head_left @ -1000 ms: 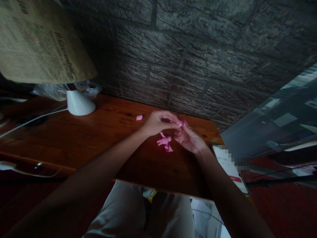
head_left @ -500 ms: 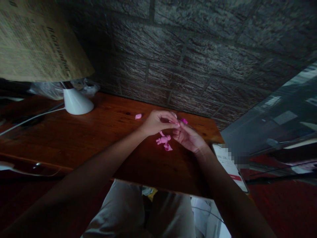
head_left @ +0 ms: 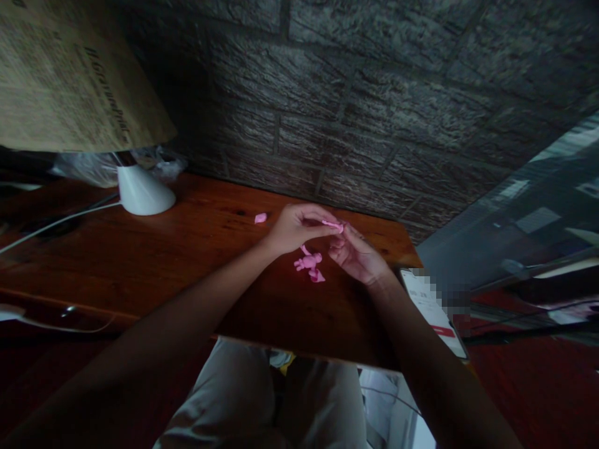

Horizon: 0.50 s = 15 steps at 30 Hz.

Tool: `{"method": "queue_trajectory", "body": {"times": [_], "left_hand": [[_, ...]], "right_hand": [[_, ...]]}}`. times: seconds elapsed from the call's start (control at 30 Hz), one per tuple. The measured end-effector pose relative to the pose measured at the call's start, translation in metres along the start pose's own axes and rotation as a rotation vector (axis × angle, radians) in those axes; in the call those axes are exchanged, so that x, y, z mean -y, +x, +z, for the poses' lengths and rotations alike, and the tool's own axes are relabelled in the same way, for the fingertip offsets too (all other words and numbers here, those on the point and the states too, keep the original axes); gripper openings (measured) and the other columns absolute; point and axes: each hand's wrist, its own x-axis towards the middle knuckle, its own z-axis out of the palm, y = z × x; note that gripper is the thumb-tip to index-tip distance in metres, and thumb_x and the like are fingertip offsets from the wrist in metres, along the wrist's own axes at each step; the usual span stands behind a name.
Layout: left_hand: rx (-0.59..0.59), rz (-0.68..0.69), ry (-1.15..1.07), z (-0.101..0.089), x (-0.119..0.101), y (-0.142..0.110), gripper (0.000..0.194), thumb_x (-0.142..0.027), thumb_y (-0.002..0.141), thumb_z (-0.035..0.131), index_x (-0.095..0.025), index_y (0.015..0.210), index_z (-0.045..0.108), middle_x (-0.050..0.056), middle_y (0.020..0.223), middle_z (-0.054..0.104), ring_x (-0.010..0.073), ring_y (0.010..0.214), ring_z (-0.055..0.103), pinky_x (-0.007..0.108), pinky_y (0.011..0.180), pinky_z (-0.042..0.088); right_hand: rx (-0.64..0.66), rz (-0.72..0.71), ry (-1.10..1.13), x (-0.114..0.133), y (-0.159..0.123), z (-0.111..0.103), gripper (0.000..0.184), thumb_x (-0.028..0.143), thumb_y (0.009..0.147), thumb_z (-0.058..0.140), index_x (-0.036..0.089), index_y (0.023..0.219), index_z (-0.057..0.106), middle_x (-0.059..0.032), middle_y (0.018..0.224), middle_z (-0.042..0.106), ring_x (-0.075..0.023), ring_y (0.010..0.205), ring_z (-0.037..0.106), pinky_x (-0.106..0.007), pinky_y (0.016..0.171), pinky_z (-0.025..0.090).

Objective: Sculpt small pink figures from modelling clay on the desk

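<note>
A thin piece of pink modelling clay is pinched between the fingertips of both hands, a little above the tabletop. My left hand closes on it from the left, thumb below and fingers over. From the right, my right hand grips its other end with thumb and fingertips, the remaining fingers curled. Just below the hands lies a small pink clay figure with limbs and a pointed, darker-centred part. A separate pink clay lump rests to the left, behind my left wrist.
The wooden table meets a dark stone-patterned wall. On the left stands a lamp with a white base and a printed paper shade, near a clear plastic bag. A phone lies at the right edge, beside my right forearm.
The held piece has turned and shows more above my fingertips. My hands have shifted slightly upward. The magenta piece seen behind them is now hidden.
</note>
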Motion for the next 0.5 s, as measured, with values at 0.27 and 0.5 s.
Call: {"method": "queue_trajectory", "body": {"times": [0.27,0.5], "left_hand": [[0.024,-0.018,-0.026,0.002,0.000,-0.003,0.015,-0.024,0.069,0.085,-0.015,0.076,0.076,0.006,0.088,0.077,0.0139,0.078,0.072,0.027,0.075,0.060],[-0.031,-0.037,-0.012,0.003,-0.003,-0.002,0.017,-0.027,0.069,0.085,-0.015,0.076,0.076,0.004,0.081,0.076,0.0119,0.067,0.069,0.026,0.067,0.058]], "right_hand": [[0.017,-0.049,0.034,-0.015,0.001,0.007,0.032,0.036,0.070,0.090,0.027,0.095,0.072,0.0086,0.071,0.063,-0.0050,0.055,0.049,-0.019,0.054,0.048],[0.013,0.028,-0.033,-0.016,0.004,0.004,0.035,0.056,0.071,0.084,0.026,0.082,0.069,0.0040,0.073,0.068,-0.0090,0.060,0.054,-0.024,0.060,0.049]]}}
